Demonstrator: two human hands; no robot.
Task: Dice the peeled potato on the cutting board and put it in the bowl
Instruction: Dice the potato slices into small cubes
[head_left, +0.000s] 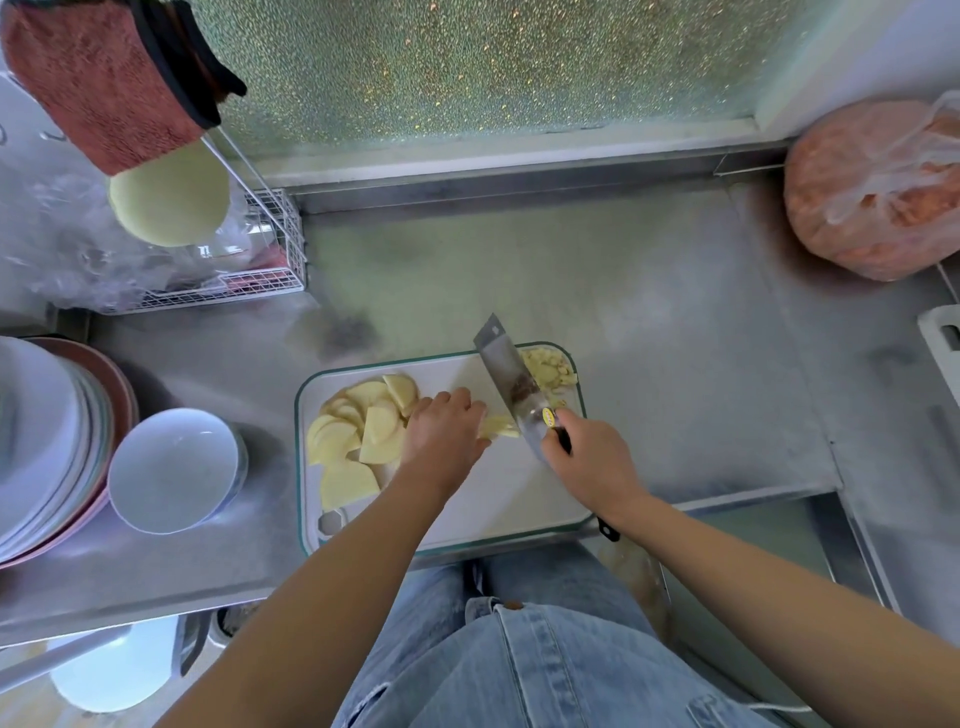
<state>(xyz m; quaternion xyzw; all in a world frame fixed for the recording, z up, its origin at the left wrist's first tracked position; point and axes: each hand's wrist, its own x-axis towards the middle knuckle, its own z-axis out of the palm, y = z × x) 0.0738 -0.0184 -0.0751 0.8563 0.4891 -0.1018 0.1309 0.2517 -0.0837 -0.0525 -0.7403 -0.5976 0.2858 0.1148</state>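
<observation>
Left grip: fingers curled down over a few potato strips, holding them against the cutting board.
Right grip: wrapped round the dark handle of the cleaver; the blade is edge-down just right of the strips, tip pointing away.
Potato slices: half-round pieces piled on the board's left part, reaching the left grip.
Diced pieces: small heap at the board's far right corner, beyond the blade.
Bowl: white, on the steel counter left of the board, beside a stack of plates.
</observation>
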